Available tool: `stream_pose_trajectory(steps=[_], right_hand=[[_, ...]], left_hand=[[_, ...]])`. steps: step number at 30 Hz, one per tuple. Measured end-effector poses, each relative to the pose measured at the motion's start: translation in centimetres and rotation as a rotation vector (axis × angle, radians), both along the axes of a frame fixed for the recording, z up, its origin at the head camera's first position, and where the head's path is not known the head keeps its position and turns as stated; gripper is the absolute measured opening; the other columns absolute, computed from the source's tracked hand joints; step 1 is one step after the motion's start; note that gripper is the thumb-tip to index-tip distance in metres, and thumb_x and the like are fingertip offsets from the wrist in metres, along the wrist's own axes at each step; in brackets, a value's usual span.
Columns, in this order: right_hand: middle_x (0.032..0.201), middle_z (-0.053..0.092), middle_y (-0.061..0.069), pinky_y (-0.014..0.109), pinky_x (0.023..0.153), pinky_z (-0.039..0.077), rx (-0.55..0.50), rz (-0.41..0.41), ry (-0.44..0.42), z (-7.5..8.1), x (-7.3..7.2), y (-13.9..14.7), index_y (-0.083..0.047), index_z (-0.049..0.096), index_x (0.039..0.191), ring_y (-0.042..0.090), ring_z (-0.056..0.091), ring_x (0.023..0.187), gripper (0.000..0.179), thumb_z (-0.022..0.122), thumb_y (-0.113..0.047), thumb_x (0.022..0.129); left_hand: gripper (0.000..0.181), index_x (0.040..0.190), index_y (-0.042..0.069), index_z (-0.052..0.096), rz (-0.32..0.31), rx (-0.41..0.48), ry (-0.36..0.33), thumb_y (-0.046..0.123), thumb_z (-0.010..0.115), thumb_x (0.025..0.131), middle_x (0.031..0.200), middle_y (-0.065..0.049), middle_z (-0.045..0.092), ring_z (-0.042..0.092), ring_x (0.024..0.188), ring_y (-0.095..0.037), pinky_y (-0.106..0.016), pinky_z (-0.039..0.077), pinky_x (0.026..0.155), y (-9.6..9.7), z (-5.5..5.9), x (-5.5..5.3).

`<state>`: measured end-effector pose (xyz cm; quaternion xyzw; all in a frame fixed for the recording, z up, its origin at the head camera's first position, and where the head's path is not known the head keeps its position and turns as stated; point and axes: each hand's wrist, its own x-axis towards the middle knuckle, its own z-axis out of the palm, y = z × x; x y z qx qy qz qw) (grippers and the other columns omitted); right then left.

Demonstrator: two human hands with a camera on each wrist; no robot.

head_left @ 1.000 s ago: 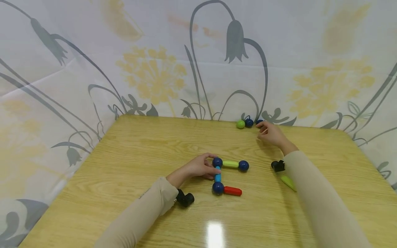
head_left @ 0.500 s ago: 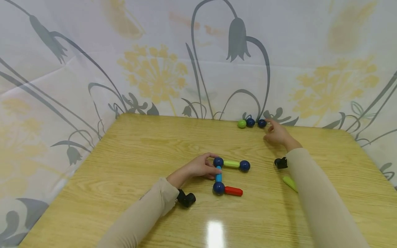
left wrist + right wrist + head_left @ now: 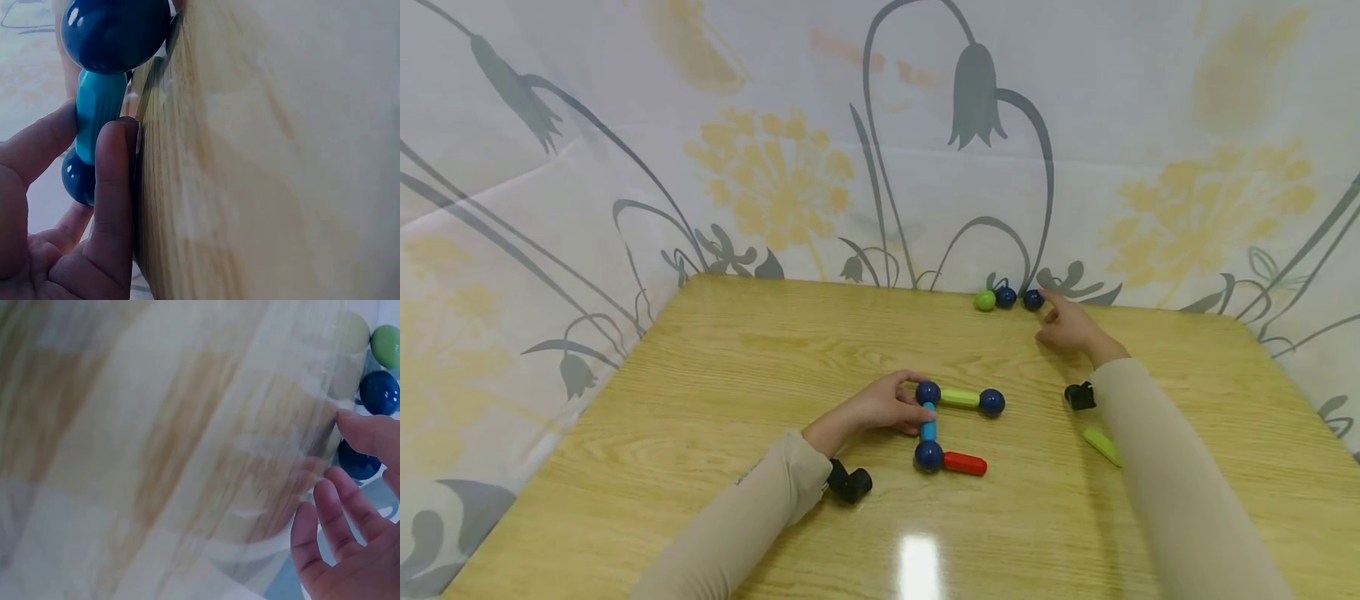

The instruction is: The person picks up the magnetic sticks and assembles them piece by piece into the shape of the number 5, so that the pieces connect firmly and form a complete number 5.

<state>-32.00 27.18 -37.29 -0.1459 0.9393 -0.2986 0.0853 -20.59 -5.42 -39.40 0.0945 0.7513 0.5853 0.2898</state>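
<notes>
My left hand (image 3: 883, 404) pinches a light-blue rod (image 3: 928, 423) between thumb and fingers, shown closely in the left wrist view. The rod joins two dark blue balls, an upper one (image 3: 928, 392) and a lower one (image 3: 928, 455). From the upper ball a yellow-green rod (image 3: 959, 398) runs right to another dark blue ball (image 3: 992, 402). A red rod (image 3: 965, 463) sticks out from the lower one. At the table's back edge my right hand (image 3: 1071, 325) has its index fingertip right beside a loose dark blue ball (image 3: 1033, 299), fingers loosely bent, thumb apart from them.
Left of that loose ball, a green ball (image 3: 985, 300) and another dark blue ball (image 3: 1005, 297) sit side by side against the patterned cloth (image 3: 775, 183). A loose yellow-green rod (image 3: 1102, 446) lies on the wooden table (image 3: 760, 350), partly covered by the right sleeve.
My right hand has shifted slightly right, uncovering the loose dark blue ball by its index finger. My left hand and the joined pieces stay in place.
</notes>
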Motion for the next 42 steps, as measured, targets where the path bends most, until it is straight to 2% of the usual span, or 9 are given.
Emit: stream_pose_trajectory(steps=[5,9,15,20,23,27,31,34,42], right_hand=[[0.113,0.045,0.04,0.058,0.088,0.039,-0.03,-0.032,-0.021,0.0,0.2,0.1,0.01,0.02,0.138,0.051,0.046,0.104,0.07,0.063,-0.004,0.083],[0.115,0.044,0.04,0.059,0.089,0.038,-0.043,-0.048,-0.032,0.0,0.4,0.1,0.007,0.019,0.139,0.051,0.046,0.105,0.073,0.065,-0.008,0.085],[0.121,0.042,0.039,0.061,0.089,0.039,-0.003,0.027,0.012,0.1,0.5,0.2,0.004,0.029,0.14,0.052,0.045,0.108,0.065,0.064,-0.014,0.088],[0.118,0.044,0.038,0.059,0.088,0.041,-0.045,0.06,0.031,0.1,1.2,0.2,0.007,0.044,0.124,0.052,0.048,0.105,0.046,0.065,-0.011,0.087],[0.118,0.044,0.036,0.058,0.086,0.042,-0.08,0.08,0.003,0.0,1.7,0.1,0.006,0.043,0.121,0.05,0.051,0.103,0.05,0.07,-0.012,0.084],[0.117,0.048,0.03,0.053,0.085,0.045,-0.069,0.141,-0.019,-0.3,2.1,-0.3,0.002,0.046,0.124,0.044,0.056,0.1,0.053,0.073,-0.012,0.081],[0.11,0.056,0.024,0.047,0.081,0.048,-0.009,0.209,0.019,-0.3,2.7,-0.9,0.0,0.057,0.115,0.034,0.059,0.093,0.04,0.073,-0.01,0.081],[0.106,0.058,0.02,0.045,0.078,0.049,0.023,0.228,0.035,-0.1,3.4,-1.3,-0.002,0.059,0.111,0.029,0.059,0.088,0.035,0.073,-0.01,0.08],[0.102,0.06,0.014,0.041,0.076,0.049,0.004,0.289,0.057,0.7,5.5,-2.0,-0.002,0.059,0.11,0.024,0.059,0.085,0.034,0.074,-0.012,0.08]], left_hand=[[0.061,0.138,0.006,0.038,-0.008,0.004,-0.009,0.007,0.068,0.085,0.093,-0.012,0.063,0.065,0.072,-0.021,-0.033,0.056,0.067,0.0,0.2,0.1],[0.06,0.138,0.005,0.038,-0.01,0.004,-0.009,0.007,0.068,0.086,0.093,-0.012,0.062,0.065,0.072,-0.021,-0.033,0.056,0.067,0.0,0.2,0.1],[0.06,0.138,0.006,0.038,-0.004,-0.004,0.004,0.007,0.068,0.085,0.092,-0.012,0.062,0.064,0.071,-0.021,-0.033,0.056,0.067,0.0,0.2,-0.1],[0.06,0.138,0.006,0.039,-0.006,-0.007,0.01,0.007,0.068,0.086,0.092,-0.012,0.062,0.065,0.07,-0.02,-0.032,0.056,0.067,0.0,0.3,-0.1],[0.06,0.138,0.005,0.038,-0.013,-0.009,0.017,0.007,0.068,0.086,0.092,-0.013,0.062,0.065,0.071,-0.02,-0.032,0.056,0.067,0.0,0.3,0.0],[0.061,0.139,0.004,0.037,-0.019,-0.006,0.023,0.008,0.068,0.086,0.093,-0.013,0.061,0.065,0.072,-0.021,-0.032,0.056,0.068,0.0,0.3,0.2],[0.062,0.14,0.005,0.036,-0.021,-0.01,0.025,0.009,0.067,0.087,0.094,-0.013,0.061,0.065,0.073,-0.021,-0.032,0.056,0.068,-0.1,0.2,0.2],[0.063,0.141,0.005,0.035,-0.029,-0.008,0.033,0.009,0.067,0.087,0.095,-0.014,0.06,0.065,0.074,-0.022,-0.033,0.056,0.068,0.0,0.2,0.2],[0.076,0.149,0.009,0.017,-0.041,0.034,0.027,0.008,0.064,0.089,0.1,-0.016,0.062,0.065,0.083,-0.025,-0.035,0.056,0.071,-0.1,0.2,0.5]])
